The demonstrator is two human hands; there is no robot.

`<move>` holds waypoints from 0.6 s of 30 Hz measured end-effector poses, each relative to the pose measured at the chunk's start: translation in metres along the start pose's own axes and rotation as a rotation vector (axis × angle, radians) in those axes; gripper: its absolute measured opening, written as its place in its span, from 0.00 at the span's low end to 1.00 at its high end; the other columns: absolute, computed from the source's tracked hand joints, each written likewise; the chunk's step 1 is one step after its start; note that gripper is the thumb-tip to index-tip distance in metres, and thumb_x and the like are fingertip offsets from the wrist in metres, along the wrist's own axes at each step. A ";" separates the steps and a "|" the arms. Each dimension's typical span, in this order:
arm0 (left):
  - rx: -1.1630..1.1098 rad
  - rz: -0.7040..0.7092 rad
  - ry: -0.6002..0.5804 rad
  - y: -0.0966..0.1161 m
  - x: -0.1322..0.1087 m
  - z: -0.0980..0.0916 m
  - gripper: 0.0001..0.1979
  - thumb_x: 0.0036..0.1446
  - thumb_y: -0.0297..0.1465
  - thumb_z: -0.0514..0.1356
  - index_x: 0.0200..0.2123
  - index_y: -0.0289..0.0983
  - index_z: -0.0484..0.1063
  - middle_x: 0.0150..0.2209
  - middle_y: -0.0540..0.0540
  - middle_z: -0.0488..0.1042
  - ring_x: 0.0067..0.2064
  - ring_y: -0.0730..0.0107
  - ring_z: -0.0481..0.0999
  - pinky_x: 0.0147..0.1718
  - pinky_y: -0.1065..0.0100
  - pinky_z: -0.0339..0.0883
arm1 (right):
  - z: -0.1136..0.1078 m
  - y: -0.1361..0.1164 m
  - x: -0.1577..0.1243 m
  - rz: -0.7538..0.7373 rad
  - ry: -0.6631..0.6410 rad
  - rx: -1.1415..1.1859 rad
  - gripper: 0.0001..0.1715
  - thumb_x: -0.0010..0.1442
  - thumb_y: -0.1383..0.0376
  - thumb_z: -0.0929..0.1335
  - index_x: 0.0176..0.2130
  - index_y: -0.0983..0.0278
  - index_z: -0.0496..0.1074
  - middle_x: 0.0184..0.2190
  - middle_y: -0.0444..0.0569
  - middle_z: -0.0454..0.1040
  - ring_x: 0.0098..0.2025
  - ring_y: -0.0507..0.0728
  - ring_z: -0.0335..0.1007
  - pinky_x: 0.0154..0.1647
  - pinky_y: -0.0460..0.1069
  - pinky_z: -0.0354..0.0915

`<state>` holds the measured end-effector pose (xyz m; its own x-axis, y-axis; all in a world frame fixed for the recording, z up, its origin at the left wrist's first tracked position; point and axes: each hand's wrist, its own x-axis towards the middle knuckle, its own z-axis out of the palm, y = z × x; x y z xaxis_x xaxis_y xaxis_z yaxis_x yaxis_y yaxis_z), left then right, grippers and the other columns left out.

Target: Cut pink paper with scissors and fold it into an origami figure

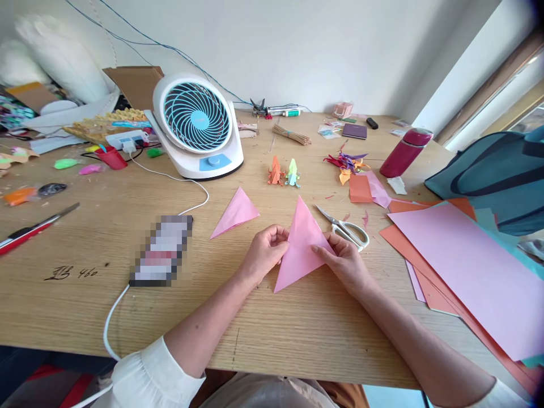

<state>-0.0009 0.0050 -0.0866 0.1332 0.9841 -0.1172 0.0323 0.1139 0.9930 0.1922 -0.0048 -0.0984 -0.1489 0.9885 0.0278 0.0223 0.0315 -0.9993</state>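
Observation:
A pink paper folded into a kite-like triangle (300, 238) lies on the wooden table (106, 238) in front of me. My left hand (266, 250) pinches its left edge with thumb and fingers closed. My right hand (345, 258) presses and grips its right edge. A second folded pink triangle (236, 212) lies to the left, untouched. White-handled scissors (346, 228) rest just behind my right hand.
A white desk fan (198, 124) with its cable stands at the back left. Large pink and orange sheets (463, 266) cover the right side. Two small folded paper figures (284, 171), a red bottle (406, 152), a blurred phone (164, 249) and a red cutter (34, 228) lie around.

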 end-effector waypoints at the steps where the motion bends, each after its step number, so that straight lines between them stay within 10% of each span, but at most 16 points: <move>1: 0.000 -0.002 0.005 0.001 -0.001 0.001 0.05 0.45 0.28 0.59 0.30 0.37 0.69 0.26 0.53 0.70 0.24 0.78 0.66 0.19 0.77 0.57 | 0.000 0.000 0.000 -0.003 0.004 -0.013 0.16 0.53 0.52 0.74 0.33 0.61 0.74 0.28 0.44 0.72 0.29 0.53 0.64 0.29 0.47 0.62; 18: -0.112 0.020 0.056 0.003 -0.004 0.004 0.04 0.46 0.27 0.59 0.29 0.36 0.69 0.25 0.54 0.68 0.27 0.77 0.65 0.27 0.74 0.57 | 0.005 -0.002 -0.005 -0.113 0.064 -0.108 0.15 0.58 0.53 0.71 0.28 0.61 0.71 0.25 0.43 0.65 0.28 0.53 0.58 0.28 0.48 0.57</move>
<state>0.0031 0.0011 -0.0831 0.0773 0.9921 -0.0990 -0.0810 0.1052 0.9912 0.1882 -0.0104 -0.0966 -0.0928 0.9850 0.1452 0.1152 0.1555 -0.9811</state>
